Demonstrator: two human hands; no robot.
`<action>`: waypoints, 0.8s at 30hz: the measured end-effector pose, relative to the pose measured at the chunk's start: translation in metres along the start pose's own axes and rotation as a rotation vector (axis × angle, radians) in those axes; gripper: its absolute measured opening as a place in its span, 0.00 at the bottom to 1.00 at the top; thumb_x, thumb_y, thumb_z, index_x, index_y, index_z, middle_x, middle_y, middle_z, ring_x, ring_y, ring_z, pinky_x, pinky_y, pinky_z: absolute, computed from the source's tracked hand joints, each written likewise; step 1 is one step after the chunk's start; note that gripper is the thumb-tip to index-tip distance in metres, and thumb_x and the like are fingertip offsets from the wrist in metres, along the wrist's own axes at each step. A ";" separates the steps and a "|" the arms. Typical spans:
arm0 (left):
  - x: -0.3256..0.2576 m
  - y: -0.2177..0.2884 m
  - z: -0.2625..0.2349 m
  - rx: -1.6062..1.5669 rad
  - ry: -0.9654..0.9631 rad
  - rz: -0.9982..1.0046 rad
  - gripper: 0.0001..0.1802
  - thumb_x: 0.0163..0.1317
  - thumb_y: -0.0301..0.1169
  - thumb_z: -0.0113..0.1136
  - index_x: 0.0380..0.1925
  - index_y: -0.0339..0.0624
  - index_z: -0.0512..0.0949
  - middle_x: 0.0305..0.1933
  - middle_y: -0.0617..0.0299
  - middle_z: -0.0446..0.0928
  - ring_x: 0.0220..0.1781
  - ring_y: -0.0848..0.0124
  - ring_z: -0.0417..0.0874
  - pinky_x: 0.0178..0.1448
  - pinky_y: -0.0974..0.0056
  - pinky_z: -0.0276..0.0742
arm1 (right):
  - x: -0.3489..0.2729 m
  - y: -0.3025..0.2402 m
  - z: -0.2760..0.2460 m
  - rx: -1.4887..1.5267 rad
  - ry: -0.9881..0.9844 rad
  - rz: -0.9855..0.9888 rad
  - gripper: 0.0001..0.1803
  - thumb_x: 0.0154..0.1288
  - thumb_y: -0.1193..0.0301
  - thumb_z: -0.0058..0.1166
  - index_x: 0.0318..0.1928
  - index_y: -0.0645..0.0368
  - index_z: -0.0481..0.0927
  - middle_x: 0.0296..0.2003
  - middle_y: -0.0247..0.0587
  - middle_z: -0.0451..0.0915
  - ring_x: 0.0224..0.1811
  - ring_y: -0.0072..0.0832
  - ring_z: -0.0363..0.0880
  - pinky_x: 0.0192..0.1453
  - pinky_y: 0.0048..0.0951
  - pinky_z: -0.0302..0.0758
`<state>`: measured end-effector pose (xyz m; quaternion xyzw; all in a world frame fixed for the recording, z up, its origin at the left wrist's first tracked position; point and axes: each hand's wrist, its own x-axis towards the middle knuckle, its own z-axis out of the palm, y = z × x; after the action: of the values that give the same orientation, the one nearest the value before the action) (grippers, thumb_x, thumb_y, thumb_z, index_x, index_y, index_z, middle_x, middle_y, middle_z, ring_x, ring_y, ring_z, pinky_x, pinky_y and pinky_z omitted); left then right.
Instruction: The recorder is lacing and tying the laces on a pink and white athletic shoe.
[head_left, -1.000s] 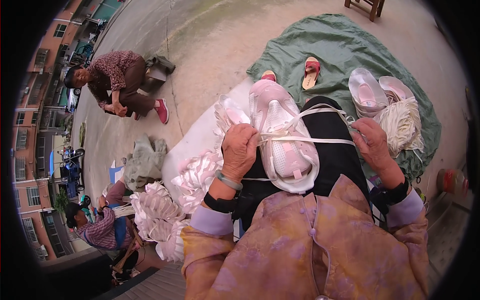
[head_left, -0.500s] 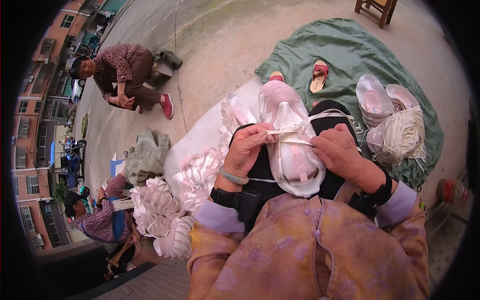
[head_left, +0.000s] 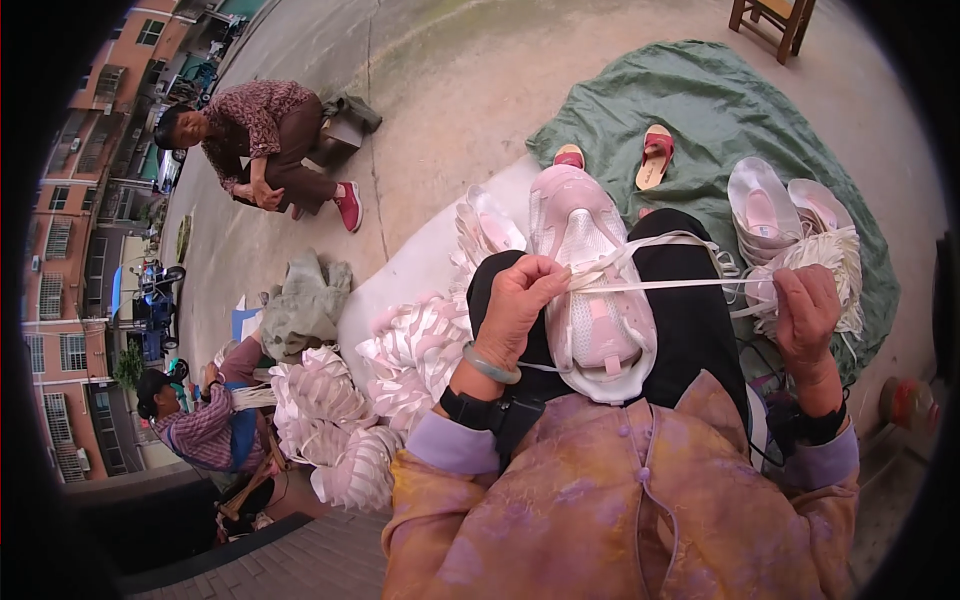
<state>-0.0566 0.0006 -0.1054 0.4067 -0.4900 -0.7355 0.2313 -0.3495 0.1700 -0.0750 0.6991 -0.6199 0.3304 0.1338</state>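
Out swings the right hand [head_left: 806, 312] to three o'clock of the shoe [head_left: 603, 318] on the lap [head_left: 695, 345], pinching a lace [head_left: 690, 284] now drawn straight, its slack apparently gone, while the left hand [head_left: 518, 305] pinches lace at nine o'clock.

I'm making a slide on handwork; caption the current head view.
A white lace stretched taut between left hand and right hand, crossing a pink-and-white shoe upper.

One shoe upper [head_left: 603, 335] lies on the lap [head_left: 690, 335], piled uppers [head_left: 415, 345] left; ahead, slide sandals [head_left: 653, 172] rest on a tarpaulin [head_left: 700, 105], stacked uppers [head_left: 762, 205] right.
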 end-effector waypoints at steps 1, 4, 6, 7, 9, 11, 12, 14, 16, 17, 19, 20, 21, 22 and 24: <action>0.001 -0.001 0.003 0.048 0.001 0.013 0.06 0.57 0.29 0.60 0.31 0.38 0.77 0.32 0.70 0.74 0.34 0.82 0.70 0.42 0.76 0.64 | -0.013 0.008 -0.006 -0.028 -0.036 0.038 0.10 0.45 0.82 0.53 0.32 0.63 0.75 0.25 0.40 0.72 0.26 0.39 0.70 0.33 0.37 0.66; -0.001 -0.006 0.011 0.113 0.033 0.069 0.04 0.57 0.26 0.59 0.31 0.39 0.76 0.29 0.72 0.74 0.33 0.84 0.70 0.40 0.77 0.65 | -0.047 0.003 0.000 -0.001 -0.130 0.150 0.11 0.45 0.83 0.53 0.33 0.64 0.76 0.26 0.42 0.73 0.28 0.41 0.71 0.34 0.38 0.67; -0.005 -0.008 0.012 0.265 0.121 0.134 0.03 0.57 0.25 0.58 0.31 0.38 0.76 0.30 0.72 0.73 0.31 0.84 0.71 0.38 0.78 0.66 | -0.051 -0.001 0.011 0.073 -0.185 0.215 0.11 0.46 0.83 0.53 0.34 0.63 0.76 0.26 0.43 0.74 0.29 0.42 0.72 0.35 0.38 0.67; -0.007 -0.009 0.013 0.267 0.119 0.138 0.03 0.57 0.25 0.58 0.31 0.38 0.76 0.30 0.72 0.73 0.31 0.84 0.71 0.38 0.78 0.66 | -0.044 -0.010 0.015 0.209 -0.165 0.226 0.13 0.45 0.82 0.53 0.36 0.63 0.76 0.29 0.45 0.75 0.32 0.43 0.74 0.37 0.37 0.69; -0.013 -0.009 0.018 0.501 0.195 0.356 0.04 0.57 0.25 0.58 0.31 0.36 0.76 0.32 0.71 0.73 0.30 0.84 0.70 0.36 0.79 0.65 | -0.024 -0.028 0.023 0.408 -0.163 0.254 0.17 0.43 0.78 0.55 0.39 0.63 0.76 0.33 0.47 0.77 0.36 0.45 0.75 0.42 0.37 0.71; -0.016 -0.001 0.028 0.651 0.204 0.416 0.05 0.54 0.25 0.59 0.31 0.37 0.76 0.33 0.67 0.74 0.33 0.78 0.73 0.39 0.74 0.68 | -0.003 -0.042 0.032 0.474 -0.161 0.211 0.24 0.39 0.73 0.58 0.43 0.63 0.75 0.38 0.49 0.77 0.39 0.46 0.75 0.46 0.38 0.72; -0.016 0.005 0.034 0.830 0.221 0.570 0.05 0.52 0.25 0.59 0.31 0.38 0.77 0.35 0.64 0.75 0.36 0.73 0.74 0.42 0.70 0.68 | 0.009 -0.050 0.038 0.498 -0.153 0.195 0.25 0.39 0.70 0.60 0.43 0.63 0.75 0.38 0.49 0.77 0.39 0.45 0.75 0.45 0.38 0.72; -0.019 0.007 0.043 0.970 0.227 0.635 0.08 0.47 0.26 0.59 0.30 0.42 0.79 0.42 0.55 0.75 0.48 0.58 0.72 0.52 0.58 0.64 | 0.028 -0.067 0.054 0.446 -0.200 0.145 0.29 0.41 0.62 0.61 0.46 0.61 0.73 0.36 0.46 0.75 0.37 0.42 0.74 0.41 0.36 0.69; -0.019 0.006 0.045 1.039 0.225 0.689 0.08 0.46 0.26 0.59 0.29 0.42 0.79 0.44 0.54 0.75 0.50 0.57 0.72 0.54 0.57 0.63 | 0.044 -0.081 0.066 0.343 -0.240 0.087 0.32 0.40 0.62 0.61 0.48 0.61 0.70 0.34 0.44 0.72 0.35 0.41 0.74 0.40 0.36 0.68; -0.019 0.004 0.046 1.109 0.219 0.740 0.07 0.45 0.27 0.59 0.28 0.42 0.80 0.47 0.54 0.75 0.52 0.56 0.72 0.55 0.56 0.62 | 0.047 -0.086 0.073 0.301 -0.263 0.079 0.32 0.40 0.62 0.61 0.49 0.61 0.69 0.34 0.44 0.72 0.35 0.41 0.74 0.39 0.36 0.68; -0.019 -0.002 0.049 1.106 0.214 0.704 0.08 0.44 0.27 0.59 0.27 0.43 0.80 0.50 0.52 0.74 0.54 0.55 0.71 0.57 0.54 0.60 | 0.045 -0.091 0.083 0.278 -0.336 0.120 0.31 0.41 0.63 0.60 0.48 0.62 0.69 0.34 0.44 0.71 0.36 0.41 0.74 0.38 0.36 0.69; -0.021 -0.005 0.050 1.153 0.233 0.725 0.07 0.44 0.27 0.59 0.27 0.42 0.80 0.49 0.52 0.74 0.53 0.55 0.71 0.57 0.54 0.60 | 0.044 -0.092 0.087 0.259 -0.411 0.164 0.30 0.42 0.64 0.60 0.48 0.62 0.68 0.34 0.45 0.71 0.37 0.40 0.75 0.37 0.37 0.71; -0.022 -0.007 0.052 1.199 0.254 0.745 0.07 0.44 0.27 0.60 0.27 0.42 0.80 0.49 0.52 0.74 0.53 0.55 0.71 0.57 0.54 0.60 | 0.041 -0.092 0.088 0.254 -0.413 0.164 0.30 0.42 0.64 0.60 0.48 0.62 0.68 0.34 0.45 0.71 0.37 0.40 0.75 0.37 0.37 0.71; -0.022 -0.008 0.053 1.194 0.253 0.745 0.07 0.44 0.27 0.60 0.27 0.42 0.80 0.49 0.52 0.74 0.53 0.55 0.71 0.57 0.54 0.60 | 0.039 -0.091 0.088 0.278 -0.380 0.171 0.29 0.44 0.65 0.59 0.48 0.63 0.67 0.35 0.46 0.72 0.37 0.41 0.75 0.35 0.38 0.72; -0.020 -0.009 0.054 1.196 0.273 0.776 0.08 0.44 0.27 0.61 0.27 0.42 0.79 0.48 0.52 0.74 0.53 0.54 0.71 0.57 0.54 0.60 | 0.037 -0.091 0.087 0.300 -0.348 0.179 0.28 0.45 0.66 0.59 0.48 0.64 0.67 0.35 0.47 0.72 0.37 0.42 0.76 0.34 0.39 0.73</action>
<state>-0.0896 0.0479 -0.0963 0.3486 -0.8841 -0.1493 0.2730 -0.2367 0.1072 -0.0965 0.6999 -0.6369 0.3040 -0.1099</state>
